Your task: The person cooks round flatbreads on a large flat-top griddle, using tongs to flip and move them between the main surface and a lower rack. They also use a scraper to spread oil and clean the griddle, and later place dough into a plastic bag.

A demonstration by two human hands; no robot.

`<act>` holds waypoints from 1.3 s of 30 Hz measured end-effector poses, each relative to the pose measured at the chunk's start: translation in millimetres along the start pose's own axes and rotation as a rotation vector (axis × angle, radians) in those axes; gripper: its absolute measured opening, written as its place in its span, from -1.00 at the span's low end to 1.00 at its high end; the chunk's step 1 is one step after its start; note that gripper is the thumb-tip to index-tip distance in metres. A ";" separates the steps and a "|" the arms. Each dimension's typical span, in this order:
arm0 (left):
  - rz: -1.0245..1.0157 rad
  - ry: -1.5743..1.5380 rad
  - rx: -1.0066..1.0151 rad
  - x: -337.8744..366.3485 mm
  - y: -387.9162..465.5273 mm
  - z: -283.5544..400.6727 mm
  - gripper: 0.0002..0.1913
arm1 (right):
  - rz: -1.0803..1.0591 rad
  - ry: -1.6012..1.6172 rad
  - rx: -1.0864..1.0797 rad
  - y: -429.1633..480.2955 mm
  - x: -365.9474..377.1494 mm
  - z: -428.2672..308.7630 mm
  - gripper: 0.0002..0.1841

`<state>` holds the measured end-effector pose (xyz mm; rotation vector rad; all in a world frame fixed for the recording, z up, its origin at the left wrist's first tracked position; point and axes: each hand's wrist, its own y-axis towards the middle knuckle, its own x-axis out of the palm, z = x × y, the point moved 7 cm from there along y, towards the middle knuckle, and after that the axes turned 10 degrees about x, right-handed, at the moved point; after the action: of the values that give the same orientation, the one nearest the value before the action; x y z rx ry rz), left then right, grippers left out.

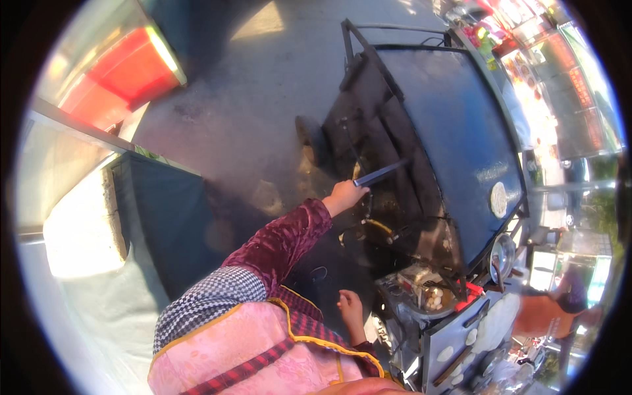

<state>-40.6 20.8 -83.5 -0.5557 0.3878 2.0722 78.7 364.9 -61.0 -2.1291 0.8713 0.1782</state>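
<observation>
My left hand (345, 195), in a dark red velvet sleeve, is stretched forward and grips a long flat metal tool (380, 173), perhaps a scraper. The tool points toward a large flat griddle (444, 123) and overlaps its dark side in the view; I cannot tell whether they touch. One round flatbread (498, 200) lies near the griddle's right end. Close to my waist, my right hand (351, 311) hangs with loosely curled fingers and nothing visible in it.
A metal frame surrounds the griddle, with hoses (380, 227) beneath. To the right, a bowl (447, 301) holds several eggs (434, 298). The side table (434, 340) bears dough pieces (445, 353), a rolling pin (452, 366) and a dark-handled tool (476, 314). A person (548, 313) stands beyond.
</observation>
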 end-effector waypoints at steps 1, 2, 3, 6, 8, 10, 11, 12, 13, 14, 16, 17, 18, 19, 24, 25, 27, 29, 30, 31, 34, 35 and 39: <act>-0.018 0.100 -0.006 -14.4 -12.5 -1.6 -0.61 | -0.031 -0.095 -0.012 2.6 13.7 8.5 -0.82; -0.010 0.112 -0.025 -34.1 -31.9 1.0 -0.67 | -0.075 -0.136 0.011 4.9 23.1 28.3 -0.82; -0.026 0.134 -0.022 -47.9 -47.5 4.3 -0.72 | -0.104 -0.148 0.040 9.1 35.7 52.0 -0.82; -0.110 0.128 -0.087 -71.8 -101.3 -16.4 -0.72 | -0.136 -0.474 0.047 14.8 70.7 116.8 -0.83; -0.087 0.057 -0.106 -87.3 -134.9 -24.6 -0.72 | -0.199 -0.604 0.065 12.2 95.4 147.5 -0.81; 0.063 -0.016 -0.039 -100.5 -155.8 -29.4 -0.71 | -0.260 -0.655 0.118 16.8 117.7 171.3 -0.80; 0.168 -0.036 0.020 -106.8 -163.2 -29.5 -0.68 | -0.285 -0.696 0.118 20.8 127.1 176.9 -0.79; 0.191 -0.034 0.005 -108.1 -169.1 -33.4 -0.67 | -0.291 -0.745 0.124 26.7 135.3 181.1 -0.81; 0.212 -0.030 -0.008 -109.6 -175.7 -37.4 -0.65 | -0.296 -0.791 0.128 32.6 142.9 186.4 -0.83; 0.237 -0.025 -0.020 -111.3 -182.0 -41.6 -0.63 | -0.286 -0.847 0.088 39.3 147.9 191.5 -0.83; 0.309 -0.096 0.023 -112.5 -190.5 -46.1 -0.62 | -0.261 -0.946 0.004 53.9 159.4 201.0 -0.84; 0.340 -0.133 0.047 -111.5 -192.1 -49.6 -0.61 | -0.252 -0.954 -0.036 62.8 164.4 204.3 -0.84; 0.377 -0.169 0.087 -107.6 -194.1 -52.4 -0.61 | -0.242 -0.957 -0.063 67.5 168.6 208.5 -0.84; 0.441 -0.186 0.125 -106.1 -196.1 -54.1 -0.61 | -0.231 -0.965 -0.090 71.6 169.5 203.1 -0.84; 0.656 -0.279 0.251 -100.0 -201.1 -60.2 -0.62 | -0.157 -0.964 -0.375 78.3 179.4 193.5 -0.90; 0.691 -0.297 0.271 -99.5 -202.8 -60.6 -0.62 | -0.183 -0.886 -0.335 81.7 180.8 196.2 -0.91; 0.679 -0.297 0.312 -93.6 -206.6 -63.2 -0.61 | -0.242 -0.784 -0.313 86.0 186.3 196.2 -0.90; 0.655 -0.314 0.343 -92.1 -205.9 -64.0 -0.60 | -0.311 -0.788 -0.387 85.5 194.6 187.4 -0.82; 0.632 -0.308 0.359 -91.2 -206.3 -65.0 -0.58 | -0.338 -0.785 -0.414 87.4 198.2 182.0 -0.78; 0.626 -0.314 0.358 -90.6 -207.0 -65.0 -0.58 | -0.329 -0.946 -0.552 80.7 199.0 156.1 -0.74; 0.599 -0.334 0.359 -88.2 -206.8 -62.8 -0.56 | -0.373 -0.669 -0.282 89.9 199.5 183.2 -0.70; 0.606 -0.338 0.372 -89.3 -205.5 -61.0 -0.55 | -0.383 -0.679 -0.270 91.8 198.1 189.0 -0.69; 0.625 -0.362 0.403 -87.4 -201.0 -58.5 -0.53 | -0.356 -0.990 -0.477 82.2 204.7 161.2 -0.66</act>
<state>185.3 36.1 -98.5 0.2181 0.8122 2.5215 205.9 339.9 -301.5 -2.1611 -0.1525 1.2170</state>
